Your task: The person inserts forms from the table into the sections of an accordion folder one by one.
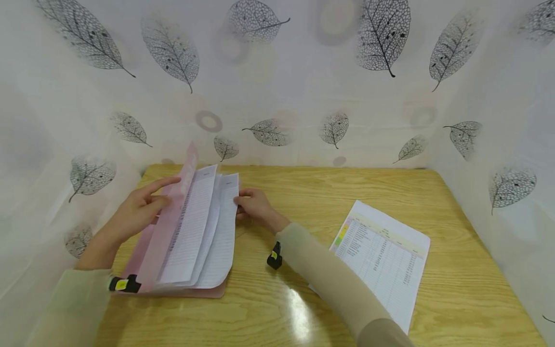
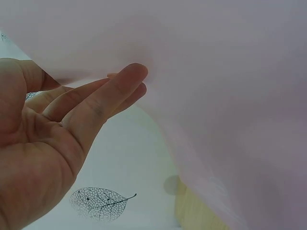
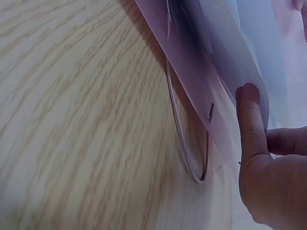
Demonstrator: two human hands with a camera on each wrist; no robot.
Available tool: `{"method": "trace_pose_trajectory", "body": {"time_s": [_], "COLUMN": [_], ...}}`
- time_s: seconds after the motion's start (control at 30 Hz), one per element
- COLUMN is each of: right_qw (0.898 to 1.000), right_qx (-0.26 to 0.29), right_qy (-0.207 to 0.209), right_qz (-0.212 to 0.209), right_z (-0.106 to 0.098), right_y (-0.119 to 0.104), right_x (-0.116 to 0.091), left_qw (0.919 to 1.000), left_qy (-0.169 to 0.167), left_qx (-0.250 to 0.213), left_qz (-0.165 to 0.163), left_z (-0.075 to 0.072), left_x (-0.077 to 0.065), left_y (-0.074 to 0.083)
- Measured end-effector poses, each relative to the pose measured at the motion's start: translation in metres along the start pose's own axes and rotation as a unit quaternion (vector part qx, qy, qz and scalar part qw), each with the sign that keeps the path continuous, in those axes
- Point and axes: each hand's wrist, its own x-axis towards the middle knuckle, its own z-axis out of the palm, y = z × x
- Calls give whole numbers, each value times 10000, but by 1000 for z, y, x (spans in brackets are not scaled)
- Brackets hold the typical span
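Note:
A pink plastic folder [image 1: 166, 236] lies opened on the left of the table, its front cover standing up. Lined white sheets [image 1: 201, 217] fan out inside it, with a row of small dark marks along their left edge. My left hand [image 1: 138, 212] holds the raised cover; in the left wrist view its fingers [image 2: 103, 98] lie on either side of the translucent pink plastic [image 2: 230, 96]. With thumb and fingers my right hand [image 1: 256, 207] pinches the right edge of the sheets. The right wrist view shows the fingers [image 3: 252, 120] against the paper [image 3: 235, 57].
A printed table sheet [image 1: 381, 260] with coloured tabs lies at an angle on the right, partly under my right forearm. A thin cord loop [image 3: 199, 179] hangs from the folder's edge. Leaf-patterned curtains [image 1: 277, 96] enclose the wooden table [image 1: 295, 246] at the back and sides.

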Motion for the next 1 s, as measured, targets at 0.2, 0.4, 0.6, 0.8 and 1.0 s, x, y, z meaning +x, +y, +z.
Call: {"method": "trace_pose_trajectory", "body": {"time_s": [0.2,0.4,0.6,0.8,1.0], "right_qw": [10000,9999,9997,9988,9978], "right_qx": [-38,80,227,350,352], "right_qy": [72,102,97,323,538], "right_qz": [11,37,60,-72,-132], "right_z": [3,7,13,19,23], "right_y": [2,1,1,4,3], "right_x": [2,4,7,9,10], "left_qw": [10000,10000,9999,9999,9999], "left_qy": [-27,-15,-3,2,35], "left_qx": [21,-7,-74,-93,-65], "left_qz": [16,90,101,68,77], "left_z": [0,1,1,0,0], "left_x": [-1,0,0,0,0], "left_y": [0,0,-1,0,1]}}
